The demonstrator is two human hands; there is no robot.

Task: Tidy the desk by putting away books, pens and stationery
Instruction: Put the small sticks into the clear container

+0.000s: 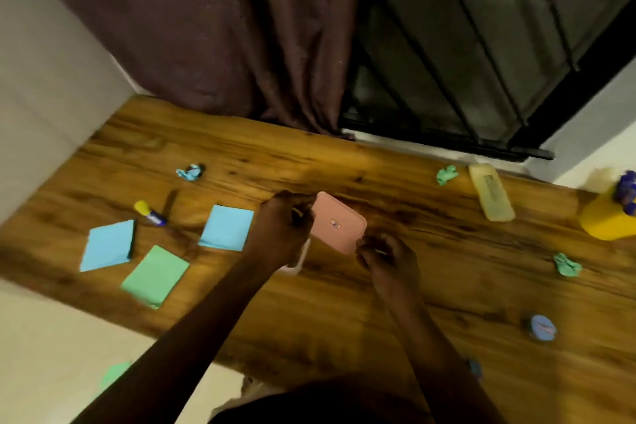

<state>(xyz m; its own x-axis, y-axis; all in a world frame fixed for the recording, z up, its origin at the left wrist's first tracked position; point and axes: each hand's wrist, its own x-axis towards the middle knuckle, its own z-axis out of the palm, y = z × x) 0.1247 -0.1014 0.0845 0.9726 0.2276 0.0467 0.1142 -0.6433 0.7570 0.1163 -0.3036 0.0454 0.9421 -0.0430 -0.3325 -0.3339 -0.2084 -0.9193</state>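
Over the middle of the wooden desk (344,303) I hold a flat pink box lid (339,222) with both hands. My left hand (280,229) grips its left edge and my right hand (389,260) pinches its near right corner. A white container (299,260) shows partly under my left wrist. Two blue sticky-note pads (108,244) (227,227) and a green pad (155,275) lie to the left. A glue stick (149,212) with a yellow cap lies behind them. The picture is blurred.
Crumpled paper balls lie at the back left (190,171), back right (446,174) and right (567,265). A pale yellow case (491,196), a yellow holder (607,217) and a round blue tape (543,327) sit on the right. A curtain (223,27) and window bars stand behind the desk.
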